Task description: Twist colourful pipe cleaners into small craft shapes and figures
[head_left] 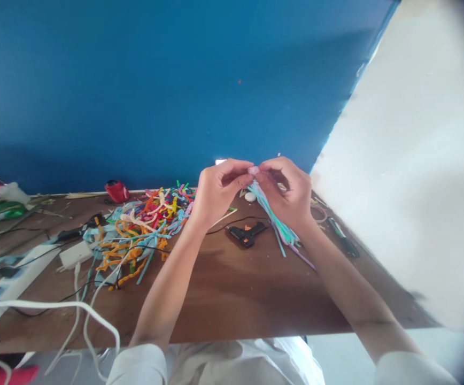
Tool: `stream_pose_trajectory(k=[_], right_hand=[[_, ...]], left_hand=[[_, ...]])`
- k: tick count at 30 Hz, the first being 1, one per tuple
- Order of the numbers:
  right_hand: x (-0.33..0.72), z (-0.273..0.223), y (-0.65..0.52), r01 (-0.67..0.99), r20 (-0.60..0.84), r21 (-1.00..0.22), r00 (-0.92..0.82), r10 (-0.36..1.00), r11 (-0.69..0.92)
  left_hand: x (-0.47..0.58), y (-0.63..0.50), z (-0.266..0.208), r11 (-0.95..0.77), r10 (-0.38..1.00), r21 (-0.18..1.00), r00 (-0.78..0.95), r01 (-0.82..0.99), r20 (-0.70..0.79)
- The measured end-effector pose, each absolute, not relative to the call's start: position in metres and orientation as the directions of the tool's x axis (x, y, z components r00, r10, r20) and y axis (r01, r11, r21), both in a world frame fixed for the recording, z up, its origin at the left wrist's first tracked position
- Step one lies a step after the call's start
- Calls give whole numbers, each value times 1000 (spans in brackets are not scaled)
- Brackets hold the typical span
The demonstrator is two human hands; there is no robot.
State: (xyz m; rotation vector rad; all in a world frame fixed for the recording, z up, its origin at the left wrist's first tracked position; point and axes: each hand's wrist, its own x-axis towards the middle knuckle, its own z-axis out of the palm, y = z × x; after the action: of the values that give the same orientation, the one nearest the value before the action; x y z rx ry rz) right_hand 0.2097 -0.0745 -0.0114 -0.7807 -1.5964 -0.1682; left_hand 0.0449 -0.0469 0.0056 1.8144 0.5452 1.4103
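Between the fingertips of both hands is a small, pale lilac, fuzzy coiled piece [253,170] that looks like pipe cleaner. My left hand [218,192] pinches it from the left with thumb and forefinger. From the other side my right hand [287,192] closes its fingers on it, partly hiding it. Below and behind the right hand, a bundle of teal and lilac pipe cleaners [283,230] slants down to the table. A black glue gun [246,234] lies on the tabletop under the hands. Near the fingers sits a small white round object [250,197].
A tangled heap of bent, colourful pipe cleaners [152,224] covers the table's left middle. Further left are a white power strip [23,278], a white adapter [75,255] and loose cables. A red object [116,191] stands by the blue wall; a dark marker [347,243] lies right.
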Motion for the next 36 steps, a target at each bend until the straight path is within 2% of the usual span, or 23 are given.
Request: stream_pose_trajectory(k=[5, 12, 21, 31, 36], right_hand=[[210, -10, -76, 549, 935, -297, 4, 353, 781], [208, -9, -77, 546, 953, -236, -33, 303, 804], [209, -8, -77, 542, 938, -263, -49, 343, 798], [209, -6, -77, 463, 923, -347, 17, 384, 816], [210, -7, -77, 476, 916, -363, 25, 401, 801]], left_hand=[[48, -47, 5, -603, 720, 769, 271, -212, 639], [47, -56, 10, -632, 727, 764, 241, -130, 643], [42, -54, 11, -633, 726, 769, 274, -93, 631], [42, -57, 14, -612, 712, 778, 331, -139, 619], [42, -54, 11, -644, 704, 759, 314, -96, 637]])
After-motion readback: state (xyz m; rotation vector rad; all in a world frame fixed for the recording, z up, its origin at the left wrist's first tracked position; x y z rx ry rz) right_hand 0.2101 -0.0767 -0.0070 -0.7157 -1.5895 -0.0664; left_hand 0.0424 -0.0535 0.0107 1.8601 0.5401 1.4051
